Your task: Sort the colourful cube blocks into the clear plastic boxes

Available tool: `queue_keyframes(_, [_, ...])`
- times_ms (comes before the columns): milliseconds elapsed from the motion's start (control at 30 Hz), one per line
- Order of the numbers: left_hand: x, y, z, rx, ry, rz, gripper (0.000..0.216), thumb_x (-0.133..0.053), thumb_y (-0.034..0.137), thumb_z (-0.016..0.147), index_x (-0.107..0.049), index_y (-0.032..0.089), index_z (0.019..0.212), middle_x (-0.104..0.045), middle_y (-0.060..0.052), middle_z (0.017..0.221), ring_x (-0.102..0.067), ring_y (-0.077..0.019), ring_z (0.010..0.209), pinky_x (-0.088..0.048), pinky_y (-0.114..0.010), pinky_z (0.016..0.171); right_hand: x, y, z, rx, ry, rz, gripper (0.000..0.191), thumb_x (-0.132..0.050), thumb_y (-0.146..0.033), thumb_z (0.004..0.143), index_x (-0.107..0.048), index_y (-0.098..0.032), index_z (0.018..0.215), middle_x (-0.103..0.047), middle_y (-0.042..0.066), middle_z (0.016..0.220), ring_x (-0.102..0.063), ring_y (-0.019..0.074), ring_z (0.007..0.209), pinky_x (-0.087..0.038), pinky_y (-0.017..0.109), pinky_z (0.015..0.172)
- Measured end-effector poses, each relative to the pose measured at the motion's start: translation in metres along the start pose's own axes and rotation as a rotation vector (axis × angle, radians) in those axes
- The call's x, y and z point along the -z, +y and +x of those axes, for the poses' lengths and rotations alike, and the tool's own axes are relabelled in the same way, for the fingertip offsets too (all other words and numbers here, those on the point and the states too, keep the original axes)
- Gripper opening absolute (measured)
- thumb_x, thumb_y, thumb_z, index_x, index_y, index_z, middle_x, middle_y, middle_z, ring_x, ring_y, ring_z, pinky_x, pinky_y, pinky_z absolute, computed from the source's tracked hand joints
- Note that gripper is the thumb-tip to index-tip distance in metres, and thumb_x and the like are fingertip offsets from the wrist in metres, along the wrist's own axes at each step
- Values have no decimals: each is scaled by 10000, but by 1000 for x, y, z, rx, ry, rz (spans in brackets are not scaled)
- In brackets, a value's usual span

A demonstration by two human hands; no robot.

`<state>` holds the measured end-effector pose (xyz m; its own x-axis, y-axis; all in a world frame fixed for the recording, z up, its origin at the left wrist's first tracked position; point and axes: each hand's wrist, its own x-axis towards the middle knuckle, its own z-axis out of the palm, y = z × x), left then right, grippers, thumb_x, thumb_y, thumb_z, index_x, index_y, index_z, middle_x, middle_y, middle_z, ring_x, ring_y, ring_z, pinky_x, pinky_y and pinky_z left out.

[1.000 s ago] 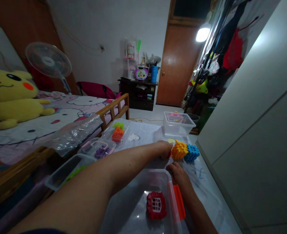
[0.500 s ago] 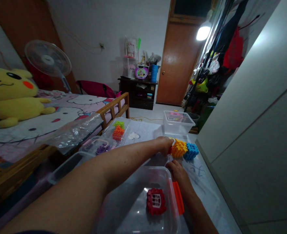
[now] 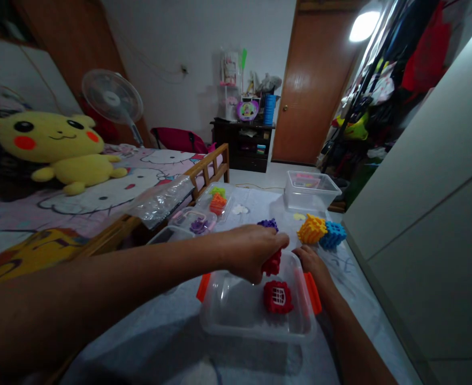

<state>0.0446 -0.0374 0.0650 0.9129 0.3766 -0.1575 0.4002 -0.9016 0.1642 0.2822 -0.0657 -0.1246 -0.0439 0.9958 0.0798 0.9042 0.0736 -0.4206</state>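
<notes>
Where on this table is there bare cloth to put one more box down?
The widest bare cloth lies in front of the box, toward the near edge. A smaller patch lies right of the right hand. Crowded over and behind the box: left hand, yellow block, blue block, small tubs.

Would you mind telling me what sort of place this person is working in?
Most likely a home bedroom: a bed with a cartoon-print sheet, a yellow plush toy lying on it, a standing fan, and clothes hanging near a wooden door.
</notes>
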Motion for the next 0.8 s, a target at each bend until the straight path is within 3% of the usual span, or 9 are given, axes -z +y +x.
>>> queue_keyframes(133, [-42,12,-16,43,-160,-8,473,-709,256,647,-541,203,1086,-659,-92,1020,-652,-250,843,-497,-303,645,1,-1,-1,9,14,0,278,-497,-139,777,-691,-177,973,-652,86,999,-595,221,964,-452,270,810])
queue_keyframes(367, [-99,3,-4,156,-277,8,673,-765,276,548,-551,123,1168,-669,-177,1045,-671,-331,891,-555,-388,725,6,-6,-5,10,28,40,279,-490,-152,783,-691,-180,974,-644,85,1000,-600,216,931,-454,276,799])
queue_keyframes(633, [-106,11,0,265,-270,3,617,-689,158,583,-546,100,1180,-651,-193,1098,-667,-338,946,-565,-421,765,5,-4,-2,15,4,31,303,-484,-144,779,-699,-159,992,-642,99,1014,-599,228,948,-448,285,800])
queue_keyframes(800, [-107,10,-5,282,-239,-17,596,-694,179,586,-556,126,1164,-652,-179,1093,-668,-337,938,-561,-427,759,5,-4,-3,15,7,18,296,-475,-141,795,-698,-157,990,-643,104,1021,-597,224,956,-452,281,806])
